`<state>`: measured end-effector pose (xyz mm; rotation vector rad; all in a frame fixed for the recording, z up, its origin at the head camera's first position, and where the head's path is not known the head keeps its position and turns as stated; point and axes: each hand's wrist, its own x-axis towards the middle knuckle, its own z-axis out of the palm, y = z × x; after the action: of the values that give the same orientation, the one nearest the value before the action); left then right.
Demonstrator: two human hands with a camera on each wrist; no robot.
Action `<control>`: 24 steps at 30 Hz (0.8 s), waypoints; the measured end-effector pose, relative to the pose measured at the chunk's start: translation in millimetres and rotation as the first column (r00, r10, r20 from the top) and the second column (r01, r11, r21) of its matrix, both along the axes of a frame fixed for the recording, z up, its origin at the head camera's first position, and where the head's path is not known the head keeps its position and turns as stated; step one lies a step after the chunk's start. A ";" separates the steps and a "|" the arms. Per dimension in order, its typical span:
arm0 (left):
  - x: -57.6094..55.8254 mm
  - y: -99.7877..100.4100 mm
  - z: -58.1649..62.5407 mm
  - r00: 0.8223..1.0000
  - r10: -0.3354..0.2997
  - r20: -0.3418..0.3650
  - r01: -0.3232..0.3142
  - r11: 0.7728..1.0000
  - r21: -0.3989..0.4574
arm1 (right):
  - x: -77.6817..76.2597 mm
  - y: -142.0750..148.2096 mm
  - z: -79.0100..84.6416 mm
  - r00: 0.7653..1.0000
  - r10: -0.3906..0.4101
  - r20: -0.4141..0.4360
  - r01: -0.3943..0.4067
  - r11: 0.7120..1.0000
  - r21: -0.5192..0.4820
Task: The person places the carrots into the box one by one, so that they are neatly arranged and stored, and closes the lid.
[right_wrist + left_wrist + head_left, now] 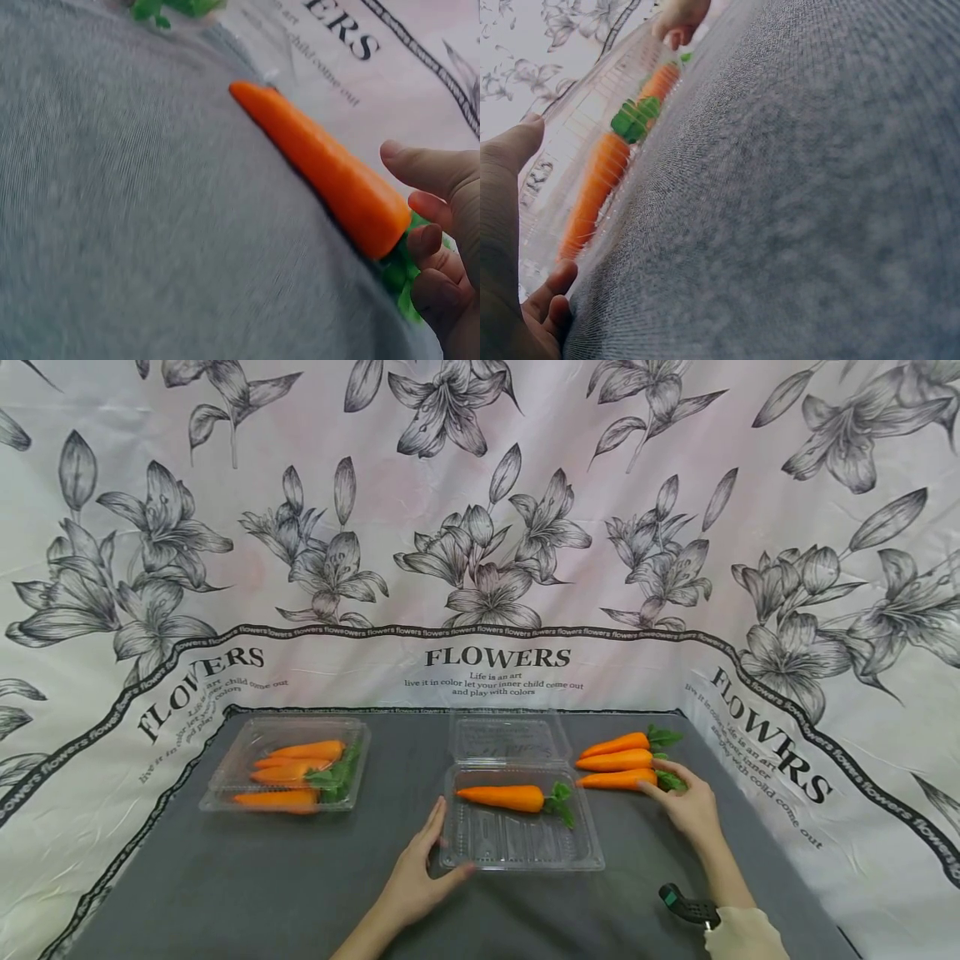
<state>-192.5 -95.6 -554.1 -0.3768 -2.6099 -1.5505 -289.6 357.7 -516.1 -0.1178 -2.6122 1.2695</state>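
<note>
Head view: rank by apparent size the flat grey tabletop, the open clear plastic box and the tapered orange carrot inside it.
Largest: flat grey tabletop
Next: open clear plastic box
Smallest: tapered orange carrot inside it

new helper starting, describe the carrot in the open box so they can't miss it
On the grey table, find the open clear box beside the left hand. The carrot lies inside, leaves toward the right. It is alone there, unlike the three loose carrots near the right hand.

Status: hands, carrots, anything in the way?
Left hand spread at open clear clamshell; right hand at nearest loose carrot. One carrot inside, three loose. Second clamshell off to the left; no obstruction visible.
</note>
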 end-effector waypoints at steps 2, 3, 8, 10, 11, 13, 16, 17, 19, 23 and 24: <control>0.0 -0.4 -0.2 1.000 0.001 -0.011 -0.001 1.000 -0.005 | -0.8 2.3 -4.8 1.000 0.002 0.003 -0.002 1.000 -0.015; -0.1 -0.4 -0.2 1.000 -0.002 -0.019 0.002 1.000 -0.007 | -1.0 3.3 -7.3 1.000 0.004 0.009 -0.004 1.000 -0.025; -0.8 -0.8 -0.8 1.000 -0.009 -0.011 0.009 1.000 -0.003 | -2.3 9.0 -20.6 0.999 0.026 0.032 -0.025 0.999 -0.033; -0.4 -1.0 -1.0 1.000 -0.006 0.006 0.006 1.000 -0.001 | -2.8 10.6 -23.9 0.999 0.037 0.039 -0.036 0.999 -0.015; -0.2 -1.0 -1.1 1.000 -0.006 0.012 0.006 1.000 0.003 | -3.3 11.6 -24.7 0.998 0.041 0.042 -0.041 0.999 -0.003; 0.4 -1.1 -1.3 1.000 -0.007 0.017 0.007 1.000 0.004 | -4.3 12.8 -25.2 0.997 0.059 0.050 -0.060 0.998 0.019; 0.7 -1.0 -1.0 1.000 -0.009 0.018 0.009 1.000 0.007 | -4.9 13.5 -23.7 0.994 0.090 0.064 -0.093 0.994 0.050; 0.6 -0.8 -0.9 1.000 -0.010 0.015 0.010 1.000 0.009 | -5.0 13.7 -23.1 0.993 0.097 0.067 -0.101 0.993 0.057; 0.3 -0.6 -0.9 1.000 -0.010 0.012 0.010 1.000 0.009 | -4.9 13.6 -22.1 0.992 0.108 0.071 -0.113 0.991 0.068; -0.2 -0.7 -0.5 1.000 -0.013 0.013 0.012 1.000 0.016 | -3.9 12.6 -21.1 0.991 0.115 0.061 -0.119 0.990 0.071; -0.3 -0.8 -0.5 1.000 -0.013 0.014 0.012 1.000 0.017 | -3.6 12.2 -21.0 0.992 0.116 0.056 -0.120 0.990 0.070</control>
<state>-192.7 -96.4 -554.6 -0.3828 -2.6080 -1.5846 -293.2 369.9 -537.2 0.0166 -2.7430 1.2212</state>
